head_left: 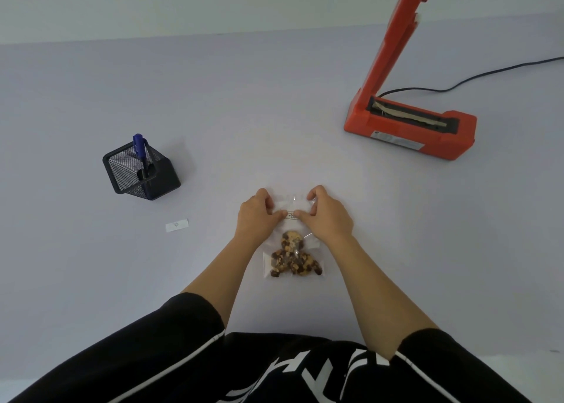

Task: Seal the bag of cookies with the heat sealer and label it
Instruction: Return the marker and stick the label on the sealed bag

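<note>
We have the clear bag of cookies (pixel 292 257) flat on the table (pixel 244 113), its top under both hands. Left hand (pixel 258 216) and right hand (pixel 328 216) each keep a narrow grip pressing a small white label (pixel 291 215) onto the bag between them. Left of the grip: a backing strip (pixel 177 225), then a mesh pen holder (pixel 141 171) with a blue pen (pixel 141 152). Beyond the grip, right: the red heat sealer (pixel 409 128), arm raised.

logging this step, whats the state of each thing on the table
heat sealer: arm raised, open, empty
bag of cookies: flat on table, label on it
left hand, right hand: pressing the label
pen: upright in mesh holder
paper strip: lying loose
</note>
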A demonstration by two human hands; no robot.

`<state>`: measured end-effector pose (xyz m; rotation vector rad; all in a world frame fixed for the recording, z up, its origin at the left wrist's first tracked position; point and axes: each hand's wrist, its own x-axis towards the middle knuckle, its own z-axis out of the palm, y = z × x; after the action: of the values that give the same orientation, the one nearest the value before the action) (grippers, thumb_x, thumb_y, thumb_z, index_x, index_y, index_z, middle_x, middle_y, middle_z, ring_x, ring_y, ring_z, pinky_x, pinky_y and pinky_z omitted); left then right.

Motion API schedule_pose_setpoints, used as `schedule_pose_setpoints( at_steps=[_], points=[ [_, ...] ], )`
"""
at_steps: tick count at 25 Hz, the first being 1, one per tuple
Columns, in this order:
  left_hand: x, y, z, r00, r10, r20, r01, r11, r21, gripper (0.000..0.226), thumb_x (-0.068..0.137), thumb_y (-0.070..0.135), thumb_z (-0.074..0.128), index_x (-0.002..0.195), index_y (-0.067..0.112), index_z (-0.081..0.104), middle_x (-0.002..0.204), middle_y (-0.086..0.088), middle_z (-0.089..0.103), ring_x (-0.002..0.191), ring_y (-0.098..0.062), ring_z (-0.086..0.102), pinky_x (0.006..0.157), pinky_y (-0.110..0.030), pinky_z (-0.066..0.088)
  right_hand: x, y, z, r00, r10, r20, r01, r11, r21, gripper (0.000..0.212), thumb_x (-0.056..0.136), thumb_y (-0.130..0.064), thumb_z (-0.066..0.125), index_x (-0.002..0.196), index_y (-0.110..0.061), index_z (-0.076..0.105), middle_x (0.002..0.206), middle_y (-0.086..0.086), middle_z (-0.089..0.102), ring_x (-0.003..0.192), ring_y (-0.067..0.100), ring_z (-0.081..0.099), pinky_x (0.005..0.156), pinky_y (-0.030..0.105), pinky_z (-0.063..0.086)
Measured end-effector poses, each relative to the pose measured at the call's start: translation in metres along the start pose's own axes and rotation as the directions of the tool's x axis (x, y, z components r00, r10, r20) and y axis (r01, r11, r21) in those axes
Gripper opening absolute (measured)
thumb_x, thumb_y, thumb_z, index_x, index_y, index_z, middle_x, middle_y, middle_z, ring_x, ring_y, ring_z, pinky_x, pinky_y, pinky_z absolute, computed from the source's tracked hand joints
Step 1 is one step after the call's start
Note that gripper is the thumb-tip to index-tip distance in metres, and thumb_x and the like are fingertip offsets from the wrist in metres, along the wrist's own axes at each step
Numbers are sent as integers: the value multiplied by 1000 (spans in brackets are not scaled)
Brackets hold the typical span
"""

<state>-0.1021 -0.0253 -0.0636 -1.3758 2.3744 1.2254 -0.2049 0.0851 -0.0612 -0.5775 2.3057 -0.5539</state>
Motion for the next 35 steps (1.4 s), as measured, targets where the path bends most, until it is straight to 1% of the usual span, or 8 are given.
schedule_pose_setpoints(
  at_steps=[15, 18, 21, 23, 24, 27, 29, 35],
  points=[
    [-1, -3, -4, 1000, 21, -7, -21, 1000, -14, 15, 82, 15, 66, 81, 11, 52, 70, 3, 52, 69, -15, 49, 55, -15, 36, 0, -1, 1, 999, -32, 5, 32, 995, -95, 26, 89, -34, 60, 105, -20, 46, 80, -4, 55, 76, 20, 55, 61, 29, 37],
    [-5, 0, -7, 1000, -6, 0, 6, 997, -74, 10, 83, 13, 64, 82, 11, 55, 75, 0, 57, 73, -19, 54, 59, -16, 41, -4, 3, -5, 997, -55, 56, 51, 996, 78, 25, 90, -28, 58, 111, -18, 49, 73, -9, 52, 71, 15, 54, 63, 29, 41],
    [-20, -4, -16, 996, -77, -51, 61, 963, -263, 3, 84, 14, 61, 86, 12, 59, 81, -2, 64, 76, -19, 61, 68, -24, 49, -25, 16, -12, 977, -62, -205, 134, 925, 355, 20, 91, -15, 55, 112, -14, 53, 73, -11, 51, 57, 7, 47, 57, 18, 41],
    [-37, -12, -21, 985, -125, -121, 87, 956, -279, 5, 86, 16, 60, 89, 12, 59, 81, 2, 62, 72, -12, 58, 63, -19, 45, -44, 28, -12, 914, 32, -404, 134, 916, 377, 16, 91, -15, 55, 107, -12, 55, 75, -6, 53, 55, 8, 46, 54, 11, 39],
    [-45, -18, -21, 977, -162, -141, 120, 957, -265, 7, 87, 18, 60, 91, 13, 59, 82, 3, 61, 72, -10, 57, 63, -17, 44, -53, 34, -10, 905, 83, -417, 89, 921, 378, 17, 91, -18, 55, 107, -12, 55, 80, -3, 55, 60, 9, 50, 58, 12, 40],
    [-61, -33, -11, 951, -301, -71, 270, 921, -281, 25, 85, 33, 64, 98, 12, 64, 89, -1, 68, 83, -17, 64, 76, -30, 53, -64, 43, 7, 962, 168, -215, -93, 943, 319, 33, 90, -30, 59, 116, -10, 55, 99, 3, 58, 82, 16, 58, 75, 23, 44],
    [-63, -33, -1, 936, -351, 5, 331, 878, -346, 29, 82, 38, 67, 93, 12, 66, 84, -3, 70, 81, -20, 66, 81, -37, 56, -62, 39, 17, 975, 166, -147, -115, 945, 306, 37, 88, -32, 61, 117, -9, 56, 104, 4, 57, 87, 15, 57, 78, 23, 42],
    [-42, -19, -9, 911, -393, 125, 390, 722, -571, 12, 84, 21, 68, 83, 8, 69, 69, -4, 63, 58, -18, 55, 61, -28, 54, -35, 22, 13, 951, 283, -127, -169, 816, 553, 14, 86, -18, 65, 98, -12, 62, 92, 0, 64, 84, 14, 59, 81, 27, 48]
  ],
)
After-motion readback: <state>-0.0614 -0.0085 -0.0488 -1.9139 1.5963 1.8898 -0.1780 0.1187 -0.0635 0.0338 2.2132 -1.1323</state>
